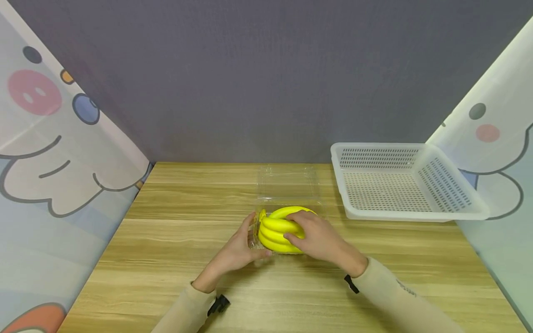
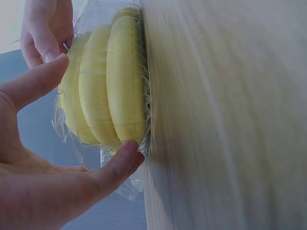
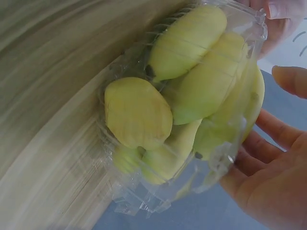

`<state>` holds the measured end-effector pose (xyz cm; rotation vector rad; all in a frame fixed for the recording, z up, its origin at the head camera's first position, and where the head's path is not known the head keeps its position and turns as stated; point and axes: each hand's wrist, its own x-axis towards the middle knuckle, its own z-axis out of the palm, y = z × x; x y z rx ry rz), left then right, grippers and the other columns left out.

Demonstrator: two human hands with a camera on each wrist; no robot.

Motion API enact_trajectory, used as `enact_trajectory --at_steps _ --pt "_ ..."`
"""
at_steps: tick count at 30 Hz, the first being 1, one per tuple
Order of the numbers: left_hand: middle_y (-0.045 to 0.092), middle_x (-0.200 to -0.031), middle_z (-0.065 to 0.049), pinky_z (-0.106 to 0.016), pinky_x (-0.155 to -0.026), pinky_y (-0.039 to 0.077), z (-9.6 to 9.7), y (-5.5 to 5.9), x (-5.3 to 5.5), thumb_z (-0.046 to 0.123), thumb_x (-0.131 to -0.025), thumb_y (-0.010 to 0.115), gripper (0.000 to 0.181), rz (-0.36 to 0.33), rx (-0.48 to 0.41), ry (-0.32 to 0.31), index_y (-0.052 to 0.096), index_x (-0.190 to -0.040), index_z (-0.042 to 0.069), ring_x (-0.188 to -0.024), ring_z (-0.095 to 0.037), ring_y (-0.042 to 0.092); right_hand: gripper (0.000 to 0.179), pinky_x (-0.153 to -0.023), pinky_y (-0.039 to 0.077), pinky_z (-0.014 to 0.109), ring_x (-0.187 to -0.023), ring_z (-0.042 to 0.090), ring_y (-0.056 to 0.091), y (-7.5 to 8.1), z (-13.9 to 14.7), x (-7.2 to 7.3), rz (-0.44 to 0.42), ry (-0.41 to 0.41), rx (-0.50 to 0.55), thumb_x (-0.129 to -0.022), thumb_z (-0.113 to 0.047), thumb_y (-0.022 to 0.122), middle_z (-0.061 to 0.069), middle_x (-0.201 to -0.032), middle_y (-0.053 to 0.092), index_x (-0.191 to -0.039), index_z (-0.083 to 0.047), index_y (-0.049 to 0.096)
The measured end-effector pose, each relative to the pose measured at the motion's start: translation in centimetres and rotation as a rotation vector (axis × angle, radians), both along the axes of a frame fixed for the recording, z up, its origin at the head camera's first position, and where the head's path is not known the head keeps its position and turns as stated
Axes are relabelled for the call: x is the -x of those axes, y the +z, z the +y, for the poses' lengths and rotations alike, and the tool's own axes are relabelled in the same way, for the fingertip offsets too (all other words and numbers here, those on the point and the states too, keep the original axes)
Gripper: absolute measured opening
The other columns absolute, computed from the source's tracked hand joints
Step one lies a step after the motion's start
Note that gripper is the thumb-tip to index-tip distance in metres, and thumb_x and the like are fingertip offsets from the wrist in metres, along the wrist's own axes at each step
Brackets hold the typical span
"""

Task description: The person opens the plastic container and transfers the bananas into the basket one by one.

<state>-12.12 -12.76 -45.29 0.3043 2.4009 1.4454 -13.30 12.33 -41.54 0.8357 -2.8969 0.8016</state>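
Observation:
Bright yellow bananas (image 1: 281,235) lie in a clear plastic clamshell box (image 1: 287,182) on the table, its lid laid back. My left hand (image 1: 239,249) grips the box's left end, fingers and thumb spread around its corner. On top of the bananas rests my right hand (image 1: 320,236), thumb and fingers apart, touching them. In the left wrist view, curved bananas (image 2: 98,86) show through the ribbed box wall. From the right wrist, a rounder yellow fruit-like piece (image 3: 138,112) is seen low in the box beside the banana ends, its kind unclear.
A white perforated plastic basket (image 1: 387,215) stands at the back right of the wooden table (image 1: 183,222). Behind rises a grey panel (image 1: 250,83). Cartoon-printed sheets (image 1: 62,152) flank both sides.

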Motion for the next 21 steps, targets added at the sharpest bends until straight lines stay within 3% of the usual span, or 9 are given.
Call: enact_trajectory --at_steps 13,21 --pt "0.025 -0.163 -0.023 -0.061 -0.11 0.04 0.04 -0.21 0.01 0.032 -0.08 0.088 0.118 -0.001 0.001 0.006 0.008 -0.163 0.008 -0.139 -0.045 0.043 0.057 -0.096 0.054 0.05 -0.115 0.031 0.064 -0.45 -0.71 0.47 0.079 0.087 -0.175 -0.09 -0.036 0.076 0.011 -0.126 0.067 -0.136 -0.007 0.061" --pt "0.026 -0.162 -0.026 -0.062 -0.109 0.04 0.04 -0.11 0.03 0.029 -0.081 0.088 0.117 0.003 -0.014 -0.007 0.007 -0.163 0.006 -0.138 -0.046 0.043 0.063 -0.088 0.057 0.046 -0.105 0.027 0.066 -0.6 -0.82 0.64 0.094 0.117 -0.203 -0.087 -0.034 0.079 0.01 -0.121 0.068 -0.139 -0.007 0.058"
